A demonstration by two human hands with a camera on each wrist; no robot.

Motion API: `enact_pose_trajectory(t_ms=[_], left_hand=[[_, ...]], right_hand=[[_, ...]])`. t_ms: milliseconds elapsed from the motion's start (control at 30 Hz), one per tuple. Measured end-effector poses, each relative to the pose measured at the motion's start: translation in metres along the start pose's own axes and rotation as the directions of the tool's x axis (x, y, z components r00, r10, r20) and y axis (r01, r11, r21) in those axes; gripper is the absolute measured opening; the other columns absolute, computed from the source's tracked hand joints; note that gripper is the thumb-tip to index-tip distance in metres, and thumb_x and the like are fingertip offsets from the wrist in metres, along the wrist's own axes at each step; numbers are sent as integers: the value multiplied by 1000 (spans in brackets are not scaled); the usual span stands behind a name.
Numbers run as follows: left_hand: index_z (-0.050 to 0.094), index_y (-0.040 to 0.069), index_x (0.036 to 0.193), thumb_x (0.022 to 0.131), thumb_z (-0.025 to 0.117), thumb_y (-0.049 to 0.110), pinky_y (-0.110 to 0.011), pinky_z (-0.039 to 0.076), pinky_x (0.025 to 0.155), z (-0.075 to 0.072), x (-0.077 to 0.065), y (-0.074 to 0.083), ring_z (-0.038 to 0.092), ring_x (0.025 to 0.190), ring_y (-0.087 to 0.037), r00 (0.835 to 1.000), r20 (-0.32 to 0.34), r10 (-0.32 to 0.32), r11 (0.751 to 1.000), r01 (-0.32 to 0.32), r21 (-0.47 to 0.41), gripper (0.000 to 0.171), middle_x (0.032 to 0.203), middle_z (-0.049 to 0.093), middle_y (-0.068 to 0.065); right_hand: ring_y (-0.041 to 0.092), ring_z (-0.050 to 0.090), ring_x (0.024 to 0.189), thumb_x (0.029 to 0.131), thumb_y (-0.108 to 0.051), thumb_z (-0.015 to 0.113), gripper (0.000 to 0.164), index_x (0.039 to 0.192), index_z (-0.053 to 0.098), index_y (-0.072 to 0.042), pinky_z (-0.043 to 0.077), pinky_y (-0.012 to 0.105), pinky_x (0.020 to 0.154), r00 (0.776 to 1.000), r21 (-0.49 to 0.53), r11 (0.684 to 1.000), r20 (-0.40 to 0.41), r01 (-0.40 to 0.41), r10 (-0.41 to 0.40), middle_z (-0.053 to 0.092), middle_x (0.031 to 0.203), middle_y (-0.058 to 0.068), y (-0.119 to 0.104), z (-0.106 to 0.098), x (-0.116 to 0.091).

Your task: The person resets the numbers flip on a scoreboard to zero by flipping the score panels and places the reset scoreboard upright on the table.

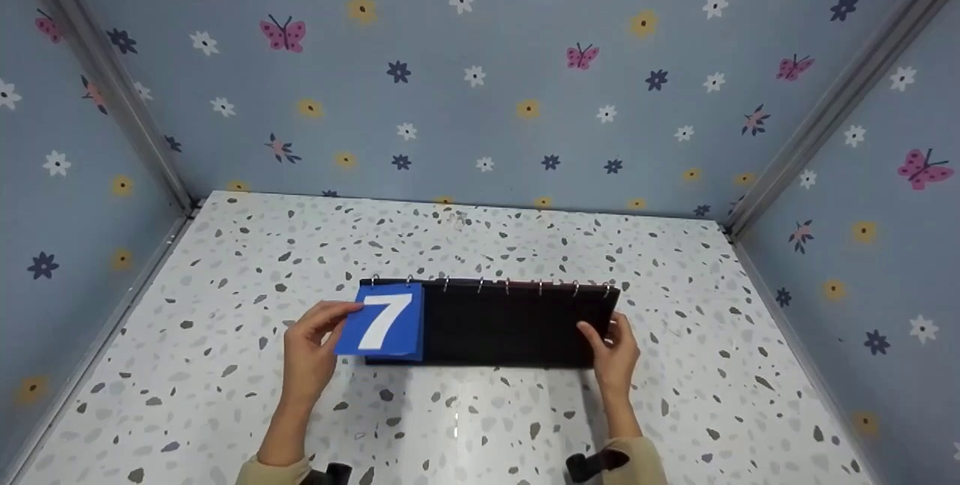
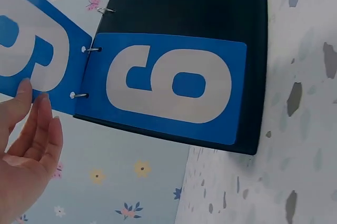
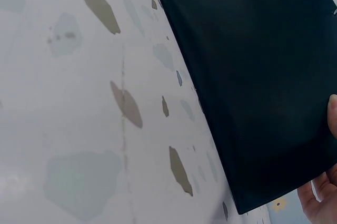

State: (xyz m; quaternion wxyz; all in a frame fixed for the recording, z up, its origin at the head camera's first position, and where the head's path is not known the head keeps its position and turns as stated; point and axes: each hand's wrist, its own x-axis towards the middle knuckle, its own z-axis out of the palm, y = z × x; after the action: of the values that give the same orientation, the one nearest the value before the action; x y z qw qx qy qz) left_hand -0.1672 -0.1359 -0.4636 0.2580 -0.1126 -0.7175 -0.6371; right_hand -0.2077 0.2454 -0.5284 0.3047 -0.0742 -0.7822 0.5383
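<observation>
A speckled desk (image 1: 675,260) opens out on every side of a black board (image 1: 510,327) at 6 o'clock in the head view, running to a flowered wall (image 1: 480,103) at 12. At the board's 9 o'clock end, a left hand (image 1: 311,342) pinches a blue card (image 1: 409,329) bearing a white 7; at 3 o'clock, a right hand (image 1: 616,359) clamps the board's edge. Eight metal rings (image 1: 481,285) line the board's 12 o'clock edge.

I count one left hand (image 1: 310,346), one right hand (image 1: 616,356) and one black board (image 1: 502,327).
I also count eight metal rings (image 1: 481,285), at least two blue cards (image 2: 160,84), two sleeves (image 1: 274,471), two dark wrist straps (image 1: 598,463) and, in my head view, five pink butterflies (image 1: 283,35).
</observation>
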Motion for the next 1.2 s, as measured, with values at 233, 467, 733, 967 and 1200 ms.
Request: enact_pose_trajectory(t_ms=[233,467,733,967,1200], left_hand=[[62,-14,82,73,55,-24,-15,43,70,4,22,10,54,86,-15,986,-56,156,988,-157,-2,16,89,55,-28],[63,-12,82,73,60,-16,-18,44,74,9,44,-8,59,73,-8,972,-153,178,984,-180,0,10,79,65,-8],[65,-12,86,76,62,-10,-15,41,66,18,68,-14,55,67,-6,973,-186,140,986,-120,118,10,78,63,-22],[67,-5,88,79,66,8,-16,40,65,26,79,-23,53,64,-11,964,-249,94,976,-39,214,16,79,66,-14],[67,-4,88,78,68,11,-16,39,59,33,85,-30,53,60,-14,961,-272,46,965,28,260,17,73,64,-11]], right_hand=[[14,57,66,69,-15,76,33,93,58,0,46,19,60,1000,-3,1000,-6,-18,18,62,77,13,9,1,1],[12,56,64,68,-12,77,31,91,58,-1,46,20,59,1000,-1,1000,-17,-5,5,61,74,11,9,1,2],[12,57,64,68,-8,77,30,91,58,-1,46,20,58,999,-2,1000,-34,19,-19,61,73,11,9,3,1],[19,58,67,69,-13,76,32,92,58,0,47,21,60,1000,12,1000,-10,7,-7,62,75,14,9,1,2],[26,58,67,70,-7,74,30,93,58,5,48,28,60,1000,12,1000,-8,-2,2,61,76,18,-5,1,-1]])
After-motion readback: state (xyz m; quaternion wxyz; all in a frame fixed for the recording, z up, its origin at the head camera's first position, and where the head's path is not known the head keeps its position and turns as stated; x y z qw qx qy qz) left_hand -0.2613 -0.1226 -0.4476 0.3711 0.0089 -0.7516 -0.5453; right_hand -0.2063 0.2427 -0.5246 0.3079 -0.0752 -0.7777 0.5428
